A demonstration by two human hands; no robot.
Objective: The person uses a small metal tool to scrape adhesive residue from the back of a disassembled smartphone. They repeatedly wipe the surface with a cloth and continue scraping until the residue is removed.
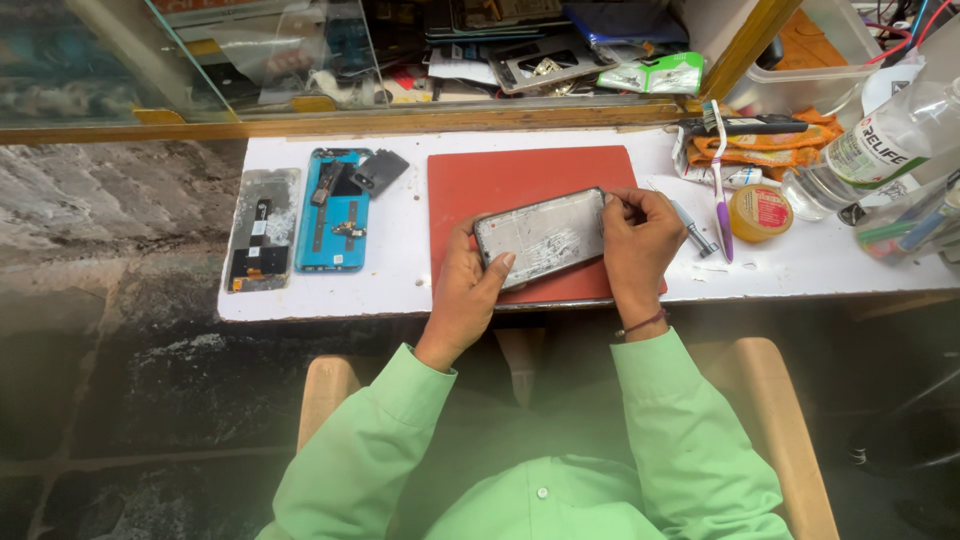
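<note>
A person in a green shirt sits at a white counter point(400, 285), seen from above. Both hands hold a phone frame point(541, 237) just above a red mat point(500, 180) that lies at the middle of the counter, reaching its near edge. The frame is tilted, its pale inner face up, streaked with what looks like old adhesive.

The left hand point(470, 290) grips the frame's near-left corner, thumb lying over the lower rim, fingers closed on it from below. The right hand point(635, 240) closes on the frame's right end, fingers pinched narrow at the top-right corner; whether they hold a small tool there is too small to tell.

Toward the left edge of the counter lie a grey phone panel point(262, 230) and an opened blue phone point(335, 210), side by side. Right of the mat lie a purple toothbrush point(720, 190), a small round yellow tin point(760, 212), an orange cloth point(770, 145) and a clear bottle point(880, 150) on its side.

Risks, as a judgement: the frame is thin and held only at its ends, so hard picking at the corner could bend or crack it. It sits near the counter's near edge; a slipped grip could send it to the floor. A right elbow swing might knock the bottle or tin.
</note>
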